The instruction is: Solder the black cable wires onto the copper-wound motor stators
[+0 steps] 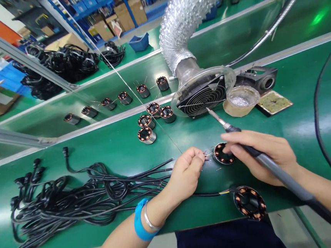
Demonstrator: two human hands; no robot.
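table: green top point(98, 145), with boxes and blue shelving in the room behind.
left hand: point(187, 174) thumb and forefinger pinched nearly closed on thin wire ends point(207, 156), presumably to keep them apart from the ring's edge.
right hand: point(272, 147) curled round a soldering iron point(280, 175) in a pen-like grip, fingertips at the near ring; the tip points up and away, likely to spare the fingers.
near ring: point(220, 159) copper-wound, on the table between the hands, its leads towards the left hand.
front ring: point(240, 206) tilted at the table's near edge, beside a black cable point(209, 194) with coloured cores.
cable pile: point(102, 195) to the left, many cut ends towards the hands, probably for easy reach.
ring group: point(147, 137) four, close together, past the hands.
fume hood: point(203, 97) round, its grille facing the work side, perhaps to draw smoke; tub point(241, 111) beside it.
writing: no readable brand or label.
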